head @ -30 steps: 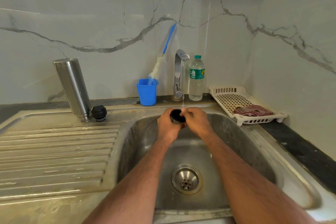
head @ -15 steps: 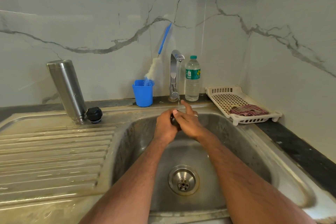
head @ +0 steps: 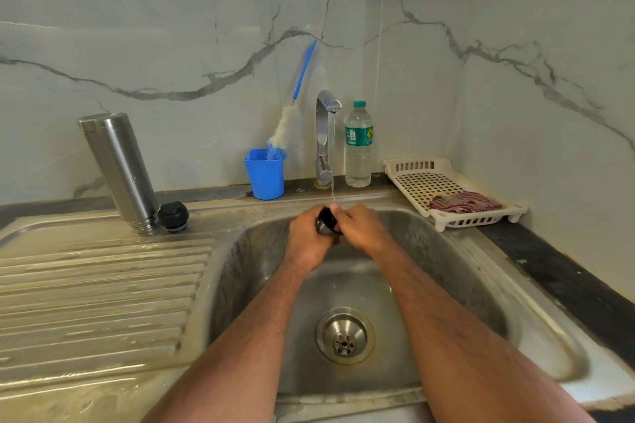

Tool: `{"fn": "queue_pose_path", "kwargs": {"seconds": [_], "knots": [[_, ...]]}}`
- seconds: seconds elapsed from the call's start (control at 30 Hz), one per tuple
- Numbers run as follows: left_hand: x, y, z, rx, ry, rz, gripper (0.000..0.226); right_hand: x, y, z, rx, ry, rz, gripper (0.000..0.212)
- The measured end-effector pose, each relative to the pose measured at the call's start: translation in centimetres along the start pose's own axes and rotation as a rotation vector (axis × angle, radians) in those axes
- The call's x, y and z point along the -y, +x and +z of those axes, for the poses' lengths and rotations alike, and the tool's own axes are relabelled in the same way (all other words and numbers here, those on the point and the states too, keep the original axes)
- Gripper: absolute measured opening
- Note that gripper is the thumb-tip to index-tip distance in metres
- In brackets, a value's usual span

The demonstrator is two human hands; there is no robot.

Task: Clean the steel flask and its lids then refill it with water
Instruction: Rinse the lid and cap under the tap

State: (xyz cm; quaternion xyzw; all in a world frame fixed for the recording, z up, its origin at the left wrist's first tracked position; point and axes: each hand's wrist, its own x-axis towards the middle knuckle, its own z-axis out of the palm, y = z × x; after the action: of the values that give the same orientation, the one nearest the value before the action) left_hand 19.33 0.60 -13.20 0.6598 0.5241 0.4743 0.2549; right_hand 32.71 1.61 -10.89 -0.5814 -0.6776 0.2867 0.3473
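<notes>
Under the running tap (head: 328, 134), at frame centre, a dark lid (head: 326, 220) is gripped by the left hand (head: 307, 237) and rubbed by the right hand's (head: 360, 228) curled fingers — the forefinger raised a moment ago is folded back down. Rinsing is judged unfinished — the steel flask (head: 118, 168) stands inverted at upper left beside a second lid (head: 173, 216).

Brushed steel flask (head: 118, 168), wet dull steel sink (head: 446, 271), glossy marble wall (head: 171, 27), plastic basket (head: 426, 182).
</notes>
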Motion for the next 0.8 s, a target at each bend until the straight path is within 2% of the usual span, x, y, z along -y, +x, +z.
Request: {"fn": "queue_pose_path", "kwargs": {"seconds": [0.07, 0.13, 0.2, 0.27, 0.33, 0.43, 0.5, 0.6, 0.73, 0.8], "knots": [[-0.3, 0.0, 0.1, -0.053, -0.112, -0.064, 0.056, -0.4, 0.3, 0.2, 0.012, -0.075, -0.02, 0.044], [-0.2, 0.1, 0.3, -0.048, -0.186, -0.142, 0.066, -0.5, 0.1, 0.3, 0.052, 0.04, -0.048, 0.027], [0.2, 0.1, 0.3, -0.036, -0.202, -0.178, 0.061, -0.6, 0.1, 0.2, 0.097, 0.203, -0.033, 0.041], [0.8, 0.0, 0.0, 0.016, -0.181, -0.198, 0.058, -0.9, 0.1, 0.0, 0.111, 0.249, 0.039, 0.061], [1.1, -0.1, -0.1, 0.095, -0.148, -0.231, 0.061, -1.1, 0.3, 0.4, 0.032, 0.115, 0.07, 0.066], [1.7, 0.0, 0.1, 0.076, -0.083, -0.235, 0.059, -1.1, 0.9, 1.3, -0.102, -0.125, 0.03, 0.053], [1.7, -0.1, 0.0, 0.031, -0.033, -0.239, 0.058, -0.9, 1.0, 1.4, -0.098, -0.119, 0.041, 0.041], [1.9, -0.2, -0.3, 0.025, 0.043, -0.296, 0.052, -1.2, 0.8, 1.2, -0.115, -0.255, 0.027, 0.043], [1.5, -0.6, -0.2, 0.199, 0.123, -0.386, 0.02, -1.7, 0.7, 1.2, -0.129, -0.303, 0.018, 0.047], [1.0, -1.1, -0.1, 0.29, 0.041, -0.455, 0.022, -1.6, 1.0, 1.5, -0.177, -0.31, -0.004, 0.053]]}}
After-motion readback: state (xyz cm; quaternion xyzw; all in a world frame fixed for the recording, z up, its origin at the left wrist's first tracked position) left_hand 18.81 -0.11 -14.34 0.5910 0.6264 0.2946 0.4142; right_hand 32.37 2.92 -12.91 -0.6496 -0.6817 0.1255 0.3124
